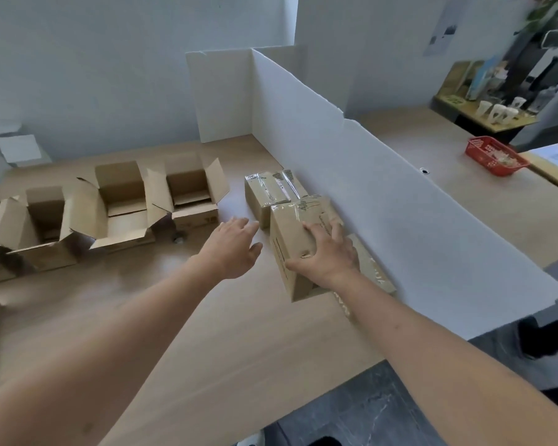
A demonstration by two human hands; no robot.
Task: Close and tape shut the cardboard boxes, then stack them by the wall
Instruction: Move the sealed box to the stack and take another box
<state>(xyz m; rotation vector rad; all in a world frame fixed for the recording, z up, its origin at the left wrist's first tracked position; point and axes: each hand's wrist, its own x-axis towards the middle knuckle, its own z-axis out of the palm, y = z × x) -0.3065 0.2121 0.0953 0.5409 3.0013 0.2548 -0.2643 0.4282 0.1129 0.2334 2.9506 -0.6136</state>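
Your right hand (pixel 327 252) lies on the near box (pixel 298 249), fingers (pixel 316 231) spread across its top and the thumb hooked over the near edge, so it grips the box. That box sits taped, tilted a little, partly on a flat box (pixel 372 267) lying against the white partition (pixel 351 188). A second taped box (pixel 271 191) stands just beyond, touching the partition. Your left hand (pixel 234 247) hovers beside the near box with fingers wide and relaxed, holding nothing.

The step in hand looks like seating this box in the stack by the wall. Bring the left palm onto the free side so both hands steer it, then square its corners with the box beneath and press its far side flush to the partition. Keep the taped seam up, and do not shove hard: the partition seems a thin board and may flex or slide.

For room, the worktop (pixel 207 317) to your left is bare wood, good for swinging the box clear. The right side is closed off by the partition, and the near worktop edge runs close under your right forearm, so the flat box has little margin there. Three open boxes (pixel 120 204) wait at the left, flaps up, well apart from the stack; whether they hold anything cannot be told.
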